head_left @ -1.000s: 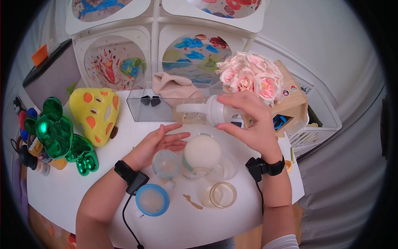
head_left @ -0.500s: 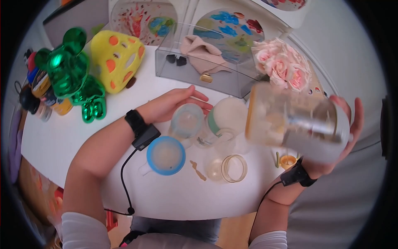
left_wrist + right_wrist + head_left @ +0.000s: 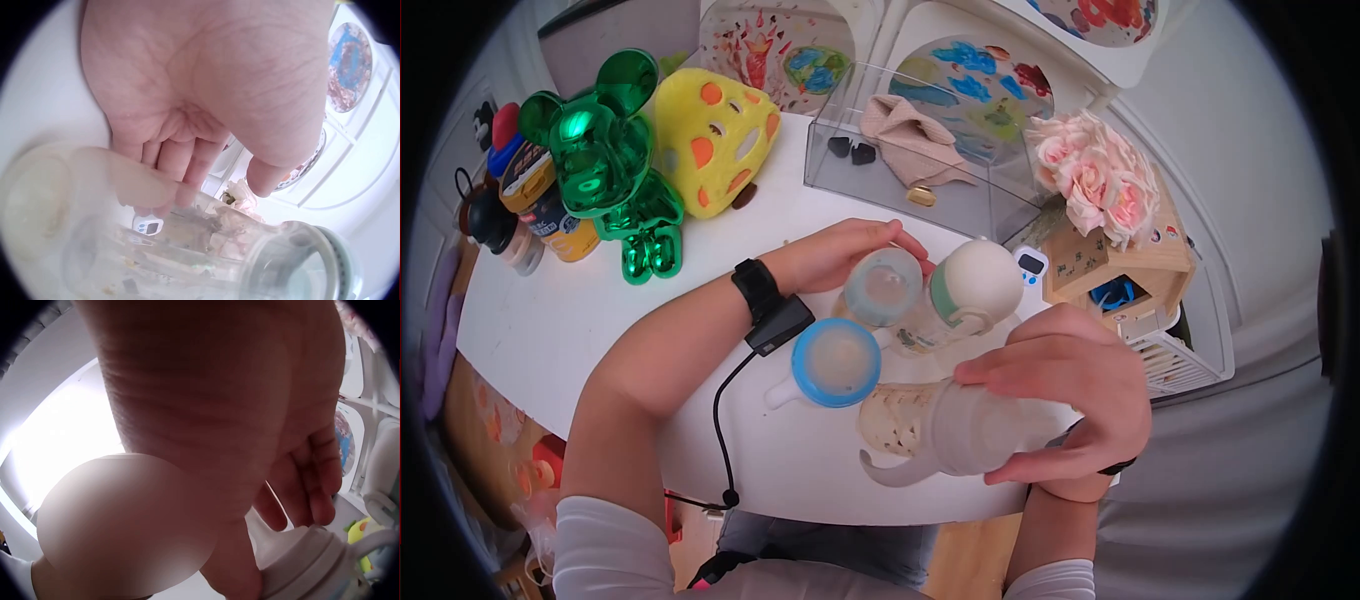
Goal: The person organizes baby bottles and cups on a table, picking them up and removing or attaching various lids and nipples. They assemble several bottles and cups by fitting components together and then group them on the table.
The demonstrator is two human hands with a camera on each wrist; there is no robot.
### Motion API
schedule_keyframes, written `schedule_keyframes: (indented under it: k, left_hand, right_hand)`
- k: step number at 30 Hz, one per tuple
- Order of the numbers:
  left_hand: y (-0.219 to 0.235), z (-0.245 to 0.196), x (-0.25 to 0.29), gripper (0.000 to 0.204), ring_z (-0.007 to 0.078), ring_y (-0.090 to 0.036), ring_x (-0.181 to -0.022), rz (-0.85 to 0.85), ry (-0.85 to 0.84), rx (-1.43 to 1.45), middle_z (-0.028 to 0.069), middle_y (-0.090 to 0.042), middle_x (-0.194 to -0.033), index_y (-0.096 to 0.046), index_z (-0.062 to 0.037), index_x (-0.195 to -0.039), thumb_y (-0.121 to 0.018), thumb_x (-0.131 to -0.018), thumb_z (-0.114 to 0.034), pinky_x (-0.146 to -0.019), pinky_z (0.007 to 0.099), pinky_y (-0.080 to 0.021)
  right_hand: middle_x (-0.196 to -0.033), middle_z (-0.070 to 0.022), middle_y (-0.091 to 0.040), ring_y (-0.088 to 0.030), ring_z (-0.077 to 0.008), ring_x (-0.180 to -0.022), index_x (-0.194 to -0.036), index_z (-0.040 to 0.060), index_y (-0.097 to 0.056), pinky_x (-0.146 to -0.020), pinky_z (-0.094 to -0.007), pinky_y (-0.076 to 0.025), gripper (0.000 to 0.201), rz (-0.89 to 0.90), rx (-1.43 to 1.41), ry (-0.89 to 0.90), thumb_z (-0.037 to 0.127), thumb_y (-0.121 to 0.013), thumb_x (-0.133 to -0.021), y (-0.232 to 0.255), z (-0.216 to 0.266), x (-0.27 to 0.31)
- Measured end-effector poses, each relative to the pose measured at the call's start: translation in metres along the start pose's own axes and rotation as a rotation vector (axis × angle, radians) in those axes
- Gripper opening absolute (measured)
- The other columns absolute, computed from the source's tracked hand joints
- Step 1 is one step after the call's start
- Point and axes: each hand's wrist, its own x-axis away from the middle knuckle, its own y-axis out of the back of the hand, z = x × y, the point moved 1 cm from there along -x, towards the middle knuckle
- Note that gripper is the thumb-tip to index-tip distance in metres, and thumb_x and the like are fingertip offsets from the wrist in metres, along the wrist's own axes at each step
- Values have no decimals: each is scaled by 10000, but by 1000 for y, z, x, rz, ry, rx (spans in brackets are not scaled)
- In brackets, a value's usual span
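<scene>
My right hand (image 3: pixel 1070 385) grips a baby bottle (image 3: pixel 975 430) by its pale top, thumb on the near side and fingers on the far side. The bottle lies tilted sideways over the front of the table, its clear body to the left and a curved handle toward me. In the right wrist view its white collar (image 3: pixel 306 565) shows beside the thumb. My left hand (image 3: pixel 840 255) rests on the table, fingers extended behind a clear bottle (image 3: pixel 883 290); in the left wrist view this see-through bottle (image 3: pixel 181 250) lies across the fingers.
A blue-rimmed cup (image 3: pixel 837 362) and a white-domed bottle with a green band (image 3: pixel 980 280) stand close by. Behind are a clear box (image 3: pixel 920 195), pink roses (image 3: pixel 1100 175) and a small white timer (image 3: pixel 1030 265). A green bear figure (image 3: pixel 605 160) and yellow plush (image 3: pixel 715 140) stand left.
The right hand has swung the baby bottle right, then back left and down toward the table front, where the open clear jar is now hidden. The left hand stays beside the clear bottle.
</scene>
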Motion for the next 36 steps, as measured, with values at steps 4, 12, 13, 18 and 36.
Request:
schedule_keyframes:
  k: [4,12,13,18,36]
  left_hand:
    - [0,-1,0,616,247,-666,-1291,13,-9,-17,189,-680,-1413,-599,35,-1436,-451,-1152,-491,-1121,392,-518]
    - [0,-1,1,629,237,-684,-1259,7,-5,-49,183,-698,-1377,-607,34,-1426,-467,-1144,-510,-1107,390,-530]
    - [0,0,1,629,237,-684,-1259,6,-6,-48,183,-698,-1377,-607,34,-1426,-467,-1144,-510,-1107,390,-530]
    - [1,0,0,624,234,-685,-1257,5,-7,-58,184,-700,-1368,-610,29,-1422,-474,-1142,-511,-1104,387,-534]
    - [4,5,-1,583,225,-693,-1215,15,-10,-15,167,-710,-1333,-624,25,-1400,-541,-1122,-481,-1080,382,-542]
  right_hand:
    - [-1206,-137,-760,-681,-327,-997,-1186,-21,-732,-874,-414,-560,569,152,24,26,243,-931,-722,-6,-5,-8]
    - [-1170,-49,-744,-642,-288,-1032,-1114,62,-720,-897,-427,-552,534,226,130,-100,280,-899,-661,-27,-6,-10]
    - [-1170,-49,-744,-642,-288,-1032,-1114,62,-720,-897,-427,-552,534,227,129,-100,280,-899,-661,-29,-5,-9]
    - [-1225,-9,-729,-626,-240,-1038,-1074,111,-718,-870,-389,-540,494,280,253,-95,238,-877,-624,-37,2,-10]
    - [-1032,-21,-698,-642,-274,-936,-1026,113,-746,-756,-412,-533,478,156,519,-101,328,-846,-611,-50,13,-8]
